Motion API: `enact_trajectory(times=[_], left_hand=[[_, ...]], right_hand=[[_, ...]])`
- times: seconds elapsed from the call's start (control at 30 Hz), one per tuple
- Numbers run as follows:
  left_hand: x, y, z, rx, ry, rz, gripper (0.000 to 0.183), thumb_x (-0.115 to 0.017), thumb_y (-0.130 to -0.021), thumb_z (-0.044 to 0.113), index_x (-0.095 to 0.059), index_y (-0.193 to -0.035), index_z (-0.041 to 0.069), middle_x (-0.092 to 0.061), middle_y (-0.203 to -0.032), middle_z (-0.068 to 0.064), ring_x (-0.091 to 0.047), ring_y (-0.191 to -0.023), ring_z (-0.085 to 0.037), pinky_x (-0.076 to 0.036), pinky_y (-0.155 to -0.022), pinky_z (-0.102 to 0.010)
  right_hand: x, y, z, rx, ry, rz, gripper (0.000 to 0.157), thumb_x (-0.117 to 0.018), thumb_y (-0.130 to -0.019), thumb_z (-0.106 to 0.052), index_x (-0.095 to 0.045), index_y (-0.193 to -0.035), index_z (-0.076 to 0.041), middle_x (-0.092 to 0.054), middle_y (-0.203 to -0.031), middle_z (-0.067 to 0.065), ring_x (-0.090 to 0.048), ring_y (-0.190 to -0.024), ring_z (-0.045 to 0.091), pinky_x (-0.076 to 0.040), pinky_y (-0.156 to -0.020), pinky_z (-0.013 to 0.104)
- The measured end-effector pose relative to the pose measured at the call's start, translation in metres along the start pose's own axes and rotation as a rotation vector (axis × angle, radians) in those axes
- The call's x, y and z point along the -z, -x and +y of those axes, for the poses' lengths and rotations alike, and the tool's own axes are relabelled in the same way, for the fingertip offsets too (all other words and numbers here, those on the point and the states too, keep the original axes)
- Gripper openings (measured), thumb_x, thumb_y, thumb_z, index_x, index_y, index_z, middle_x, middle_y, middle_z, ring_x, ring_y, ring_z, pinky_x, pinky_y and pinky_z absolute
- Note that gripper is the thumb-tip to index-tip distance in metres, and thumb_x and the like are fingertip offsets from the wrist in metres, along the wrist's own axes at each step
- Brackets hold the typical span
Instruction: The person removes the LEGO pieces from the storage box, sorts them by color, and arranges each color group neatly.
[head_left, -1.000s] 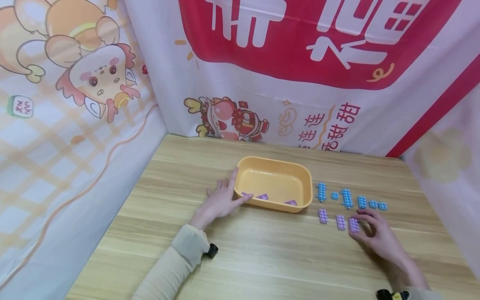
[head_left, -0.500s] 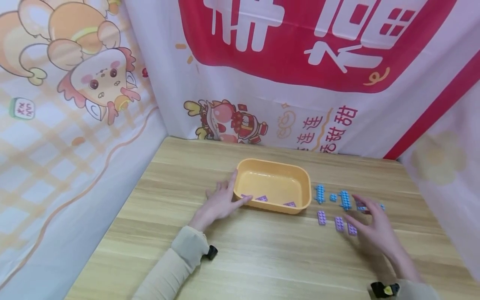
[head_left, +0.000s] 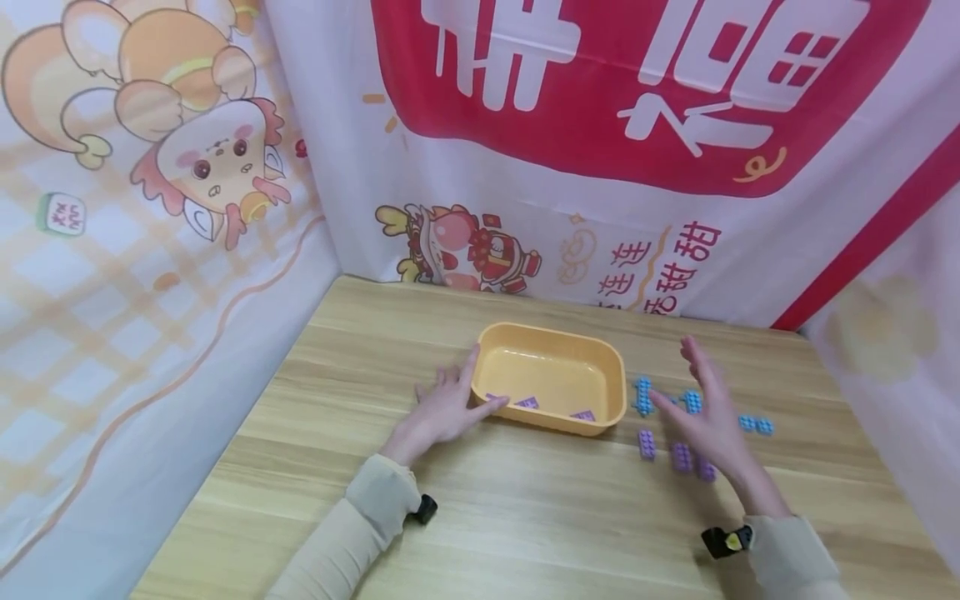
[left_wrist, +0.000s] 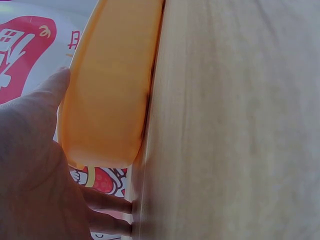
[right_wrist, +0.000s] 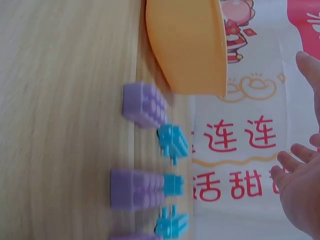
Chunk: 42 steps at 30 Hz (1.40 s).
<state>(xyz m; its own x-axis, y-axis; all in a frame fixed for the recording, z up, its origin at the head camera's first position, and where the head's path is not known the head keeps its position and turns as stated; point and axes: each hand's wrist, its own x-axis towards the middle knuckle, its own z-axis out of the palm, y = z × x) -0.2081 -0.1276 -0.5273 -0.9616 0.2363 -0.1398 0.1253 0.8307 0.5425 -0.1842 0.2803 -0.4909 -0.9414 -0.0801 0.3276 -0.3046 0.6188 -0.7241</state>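
My left hand rests at the left end of a yellow-orange plastic tub, its thumb laid over the front rim. In the left wrist view, the other visible fingers reach down to the tabletop. Spread and holding nothing, my right hand hovers over the building blocks right of the tub. Several blue blocks form a back row, partly hidden by this hand. In front are three purple blocks, their studded sides showing in the right wrist view. More purple blocks lie inside the tub.
The wood-grain table runs back to a white cloth with red print. Another patterned cloth hangs along the left side. Two small blue blocks sit at the right end of the row.
My right hand has let go of the rightmost purple block, lifted, and moved left across the rows with its fingers spread. My left hand stays at the tub.
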Motion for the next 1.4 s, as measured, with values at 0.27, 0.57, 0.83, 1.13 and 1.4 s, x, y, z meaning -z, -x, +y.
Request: enact_trajectory(times=[0.27,0.57,0.83,1.13,1.4], left_hand=[[0.003,0.000,-0.002,0.001,-0.012,0.000,0.114,-0.048,-0.097,0.089,0.010,-0.177,0.034,-0.021,-0.179,-0.032,-0.014,-0.167,-0.059,-0.005,-0.128,-0.088],[-0.001,-0.003,-0.001,-0.008,-0.034,-0.004,0.115,-0.046,-0.096,0.092,0.008,-0.178,0.032,-0.024,-0.179,-0.032,-0.017,-0.167,-0.059,-0.006,-0.127,-0.090],[0.003,0.000,0.002,-0.001,-0.028,-0.016,0.115,-0.048,-0.096,0.091,0.009,-0.178,0.034,-0.022,-0.179,-0.032,-0.015,-0.167,-0.058,-0.003,-0.128,-0.088],[0.000,0.001,-0.002,0.014,-0.018,-0.015,0.114,-0.049,-0.097,0.089,0.011,-0.177,0.035,-0.021,-0.180,-0.031,-0.014,-0.168,-0.057,-0.004,-0.128,-0.087],[-0.002,0.001,-0.003,0.012,-0.011,-0.009,0.115,-0.046,-0.095,0.092,0.010,-0.177,0.035,-0.021,-0.180,-0.031,-0.015,-0.168,-0.057,-0.005,-0.128,-0.087]], right_hand=[[-0.031,-0.018,-0.018,0.049,-0.028,-0.106,0.094,-0.087,-0.095,-0.015,-0.034,-0.173,-0.014,-0.043,-0.173,0.022,-0.043,-0.156,0.050,-0.038,-0.135,0.051],[-0.053,-0.034,-0.030,0.096,0.062,-0.341,0.090,-0.090,-0.093,-0.026,-0.044,-0.166,-0.004,-0.046,-0.171,0.025,-0.042,-0.158,0.052,-0.032,-0.129,0.076],[-0.060,-0.041,-0.026,0.063,0.108,-0.459,0.061,-0.088,-0.094,-0.019,-0.065,-0.148,-0.001,-0.067,-0.150,0.023,-0.063,-0.139,0.048,-0.049,-0.118,0.072],[-0.074,-0.057,-0.038,0.080,0.399,-0.624,0.031,-0.090,-0.092,-0.034,-0.077,-0.097,-0.006,-0.074,-0.087,0.003,-0.063,-0.076,0.014,-0.059,-0.071,0.031],[-0.088,-0.063,-0.044,0.038,0.583,-0.688,0.032,-0.089,-0.092,-0.032,-0.068,-0.073,-0.018,-0.064,-0.069,-0.004,-0.056,-0.064,0.014,-0.049,-0.064,0.028]])
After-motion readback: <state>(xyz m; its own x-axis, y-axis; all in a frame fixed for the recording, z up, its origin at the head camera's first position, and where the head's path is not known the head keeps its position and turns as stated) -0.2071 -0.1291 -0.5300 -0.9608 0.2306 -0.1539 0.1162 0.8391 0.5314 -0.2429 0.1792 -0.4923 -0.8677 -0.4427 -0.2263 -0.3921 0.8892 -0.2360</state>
